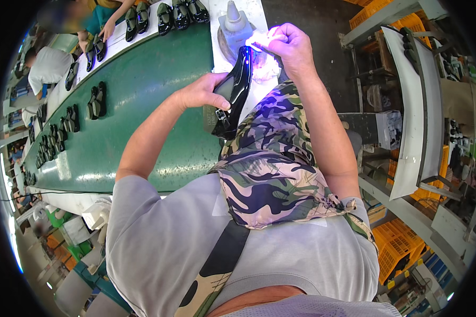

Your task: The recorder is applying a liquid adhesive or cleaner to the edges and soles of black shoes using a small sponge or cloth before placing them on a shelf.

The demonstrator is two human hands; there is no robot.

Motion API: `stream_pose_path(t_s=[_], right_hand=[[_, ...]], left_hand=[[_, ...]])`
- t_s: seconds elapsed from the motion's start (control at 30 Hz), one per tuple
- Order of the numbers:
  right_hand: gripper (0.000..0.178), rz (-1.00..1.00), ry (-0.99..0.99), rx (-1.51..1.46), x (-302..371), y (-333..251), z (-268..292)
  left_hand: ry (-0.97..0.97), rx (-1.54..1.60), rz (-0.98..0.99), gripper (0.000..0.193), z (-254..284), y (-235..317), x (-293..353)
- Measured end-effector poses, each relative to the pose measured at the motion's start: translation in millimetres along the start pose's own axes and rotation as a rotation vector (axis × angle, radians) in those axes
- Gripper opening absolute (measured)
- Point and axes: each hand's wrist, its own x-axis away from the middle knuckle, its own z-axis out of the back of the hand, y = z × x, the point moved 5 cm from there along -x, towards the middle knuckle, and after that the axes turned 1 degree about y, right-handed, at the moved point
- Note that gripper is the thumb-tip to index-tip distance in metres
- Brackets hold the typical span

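Observation:
My left hand grips a glossy black shoe by its side, thumb near the buckle-like ornament at the toe end. The shoe is tilted, heel end pointing away from me. At that heel end, my right hand pinches a white, cloth-like wad, washed out by a bright violet-white glare. Whether the wad touches the shoe is hard to tell. A second crumpled white cloth lies just below it on the white ledge. Behind the shoe stands a bluish-grey bottle with a cone-shaped nozzle.
A green conveyor belt on my left carries several pairs of black shoes. More shoes line the white ledge beyond, where a co-worker's hand touches one. To the right are a white-topped rack and orange crates.

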Motion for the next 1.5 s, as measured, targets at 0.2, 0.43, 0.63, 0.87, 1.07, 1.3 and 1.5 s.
stream_pose_path(t_s=[0.2,0.43,0.63,0.87,1.07,1.3,1.5], right_hand=[[0.019,0.066,-0.051,0.17,5,8,-3],[0.021,-0.08,-0.131,0.086,26,6,-20],[0.02,-0.029,-0.194,-0.011,43,25,-26],[0.018,-0.161,-0.263,0.016,61,28,-29],[0.018,-0.101,-0.334,0.156,65,16,-21],[0.016,0.012,-0.334,0.256,73,-12,-14],[0.017,0.052,-0.35,0.212,75,-7,0]], left_hand=[[0.001,0.145,0.032,0.075,-3,-10,-3],[0.067,0.408,0.113,0.069,-6,-27,2],[0.161,0.62,0.162,0.06,0,-46,1],[0.252,0.771,0.119,0.054,3,-55,1],[0.302,0.837,0.103,0.049,-1,-60,-3],[0.428,0.971,0.099,0.044,-10,-71,-10],[0.539,1.049,0.042,0.048,-16,-75,-15]])
